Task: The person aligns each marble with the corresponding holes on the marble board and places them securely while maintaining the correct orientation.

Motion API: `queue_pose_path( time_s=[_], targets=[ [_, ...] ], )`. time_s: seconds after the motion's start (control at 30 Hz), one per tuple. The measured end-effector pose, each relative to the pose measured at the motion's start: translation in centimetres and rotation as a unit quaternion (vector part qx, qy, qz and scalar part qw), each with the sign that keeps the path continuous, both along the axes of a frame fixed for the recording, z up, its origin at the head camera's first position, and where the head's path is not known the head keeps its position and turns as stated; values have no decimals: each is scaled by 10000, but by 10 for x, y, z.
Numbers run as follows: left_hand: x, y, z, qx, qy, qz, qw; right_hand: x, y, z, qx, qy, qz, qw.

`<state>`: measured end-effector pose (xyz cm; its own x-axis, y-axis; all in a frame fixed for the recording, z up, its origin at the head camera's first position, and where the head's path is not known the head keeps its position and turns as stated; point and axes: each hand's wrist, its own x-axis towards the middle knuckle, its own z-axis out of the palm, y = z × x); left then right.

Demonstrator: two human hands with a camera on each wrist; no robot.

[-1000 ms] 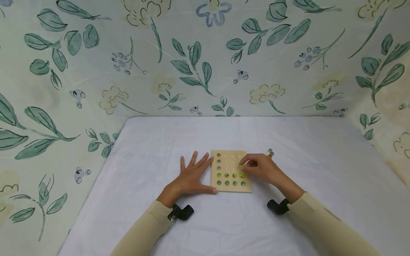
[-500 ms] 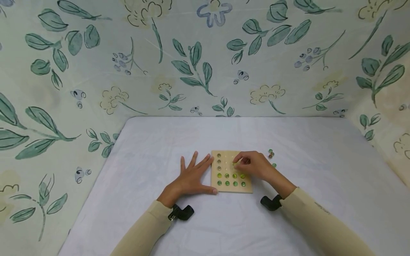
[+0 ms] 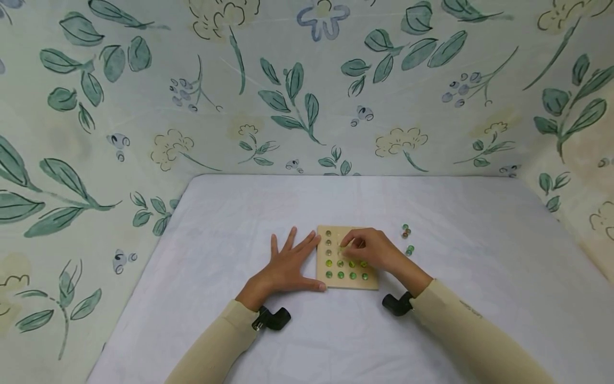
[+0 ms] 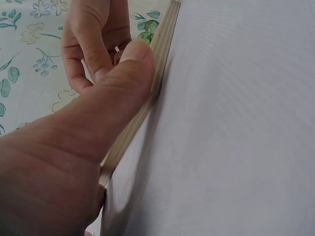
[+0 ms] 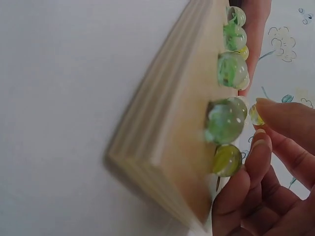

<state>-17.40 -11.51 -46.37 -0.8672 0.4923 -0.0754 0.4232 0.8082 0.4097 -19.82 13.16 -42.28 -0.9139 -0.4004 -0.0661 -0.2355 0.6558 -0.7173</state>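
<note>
A square wooden board (image 3: 336,284) lies on the table with glass marbles seated in its holes. Green marbles (image 3: 341,275) fill the front row, yellow-green ones (image 3: 329,263) the row behind, and clearer ones (image 3: 328,242) run up the left column. My left hand (image 3: 287,269) is spread flat at the board's left side, with fingertips and thumb touching its edge. Between thumb and fingertips, my right hand (image 3: 371,248) pinches a yellow marble (image 5: 255,115) over the middle of the board, near the second column. That hand covers some holes behind it.
Right of the board, a small cluster of green and brownish marbles (image 3: 406,231) lies on the white-covered table (image 3: 460,240). Closer to my right wrist are more green marbles (image 3: 410,250). A floral cloth (image 3: 288,106) hangs behind and at the sides.
My right hand has moved left across the board, from the right-hand column to near the second column, still pinching a yellow marble. The left hand stays at the board's edge.
</note>
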Motion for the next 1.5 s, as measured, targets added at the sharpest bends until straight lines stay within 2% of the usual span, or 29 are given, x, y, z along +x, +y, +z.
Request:
queue_pose_path(
  time_s=[0.47, 1.5],
  targets=[
    [0, 0, 1, -4, 5, -14, 10000, -1, -5, 0, 69, -183, -7, 9998],
    [2, 2, 1, 27, 89, 9, 10000, 0, -7, 1, 231, -275, -32, 9993]
  ],
)
